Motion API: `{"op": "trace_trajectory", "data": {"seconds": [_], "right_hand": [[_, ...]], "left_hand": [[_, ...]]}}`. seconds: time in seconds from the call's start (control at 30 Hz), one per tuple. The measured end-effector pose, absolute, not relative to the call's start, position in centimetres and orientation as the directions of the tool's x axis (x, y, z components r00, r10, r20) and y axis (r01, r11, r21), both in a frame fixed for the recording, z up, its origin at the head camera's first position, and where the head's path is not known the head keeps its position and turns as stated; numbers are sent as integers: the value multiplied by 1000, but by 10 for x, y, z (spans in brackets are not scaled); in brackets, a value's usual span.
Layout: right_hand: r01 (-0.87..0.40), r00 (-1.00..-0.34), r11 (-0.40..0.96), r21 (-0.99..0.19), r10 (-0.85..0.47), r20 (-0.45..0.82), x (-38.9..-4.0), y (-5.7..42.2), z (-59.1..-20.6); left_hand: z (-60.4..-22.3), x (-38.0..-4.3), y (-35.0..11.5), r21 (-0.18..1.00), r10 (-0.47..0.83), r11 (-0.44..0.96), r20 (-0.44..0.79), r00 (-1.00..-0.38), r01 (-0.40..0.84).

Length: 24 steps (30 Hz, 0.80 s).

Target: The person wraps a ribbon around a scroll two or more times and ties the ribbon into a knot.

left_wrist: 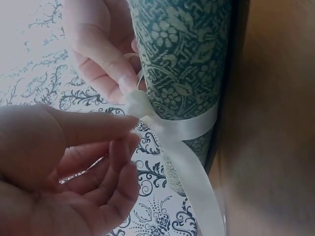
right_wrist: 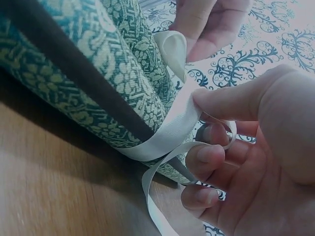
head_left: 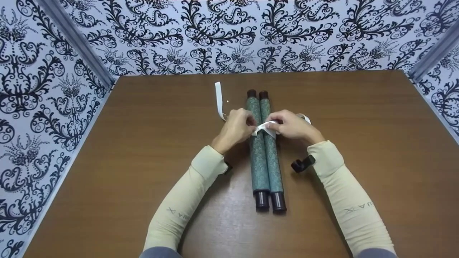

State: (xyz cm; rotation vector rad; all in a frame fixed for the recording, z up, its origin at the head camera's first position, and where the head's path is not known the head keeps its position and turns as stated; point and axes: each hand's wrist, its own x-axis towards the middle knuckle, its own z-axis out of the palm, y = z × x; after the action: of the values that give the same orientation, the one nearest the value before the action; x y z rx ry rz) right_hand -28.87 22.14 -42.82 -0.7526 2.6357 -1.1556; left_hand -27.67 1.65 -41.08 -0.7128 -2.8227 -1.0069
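Two green patterned scroll rolls, the left (head_left: pixel 259 161) and the right (head_left: pixel 274 168), lie side by side on the table, dark knobs at their ends. A white ribbon (left_wrist: pixel 184 129) wraps round them. On the left, my left hand (head_left: pixel 235 129) pinches the ribbon between thumb and fingertips, close to a small loop in the left wrist view. From the right, my right hand (head_left: pixel 292 125) holds the ribbon (right_wrist: pixel 172 123) across the top, thumb pressed on it, with a loose strand passing through its fingers. The exact crossing of the ribbon is partly hidden by fingertips.
One loose ribbon end (head_left: pixel 218 96) stretches toward the back left on the brown wooden table (head_left: pixel 150 143). A tiny pale speck lies near it. Black-and-white patterned panels (head_left: pixel 222 36) stand behind and at the sides. Black wrist mounts (head_left: pixel 303 164) hang under the cuffs.
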Motion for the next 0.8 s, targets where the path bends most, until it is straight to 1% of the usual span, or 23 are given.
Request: {"op": "trace_trajectory", "data": {"seconds": [0.07, 0.13, 0.3, 0.47, 0.6, 0.8], "right_hand": [[-391, -855, 571, -721, -516, 54, -289, 222, -428], [-396, -853, 570, -720, -518, 59, -289, 222, -428], [-379, -862, 575, -725, -504, 51, -289, 221, -429], [-374, -863, 573, -730, -503, 48, -289, 221, -429], [-375, -862, 570, -731, -504, 50, -289, 221, -430], [-387, -858, 568, -727, -510, 59, -289, 221, -430]], "left_hand": [[-411, -275, 17, 593, 393, 680, 203, -897, 433], [-411, -273, 17, 592, 375, 700, 170, -911, 399], [-410, -269, 18, 524, 334, 793, 52, -941, 311], [-406, -270, 16, 505, 352, 812, -25, -936, 292], [-404, -272, 14, 558, 396, 774, -57, -916, 300], [-403, -275, 12, 728, 432, 640, -76, -899, 247]]}}
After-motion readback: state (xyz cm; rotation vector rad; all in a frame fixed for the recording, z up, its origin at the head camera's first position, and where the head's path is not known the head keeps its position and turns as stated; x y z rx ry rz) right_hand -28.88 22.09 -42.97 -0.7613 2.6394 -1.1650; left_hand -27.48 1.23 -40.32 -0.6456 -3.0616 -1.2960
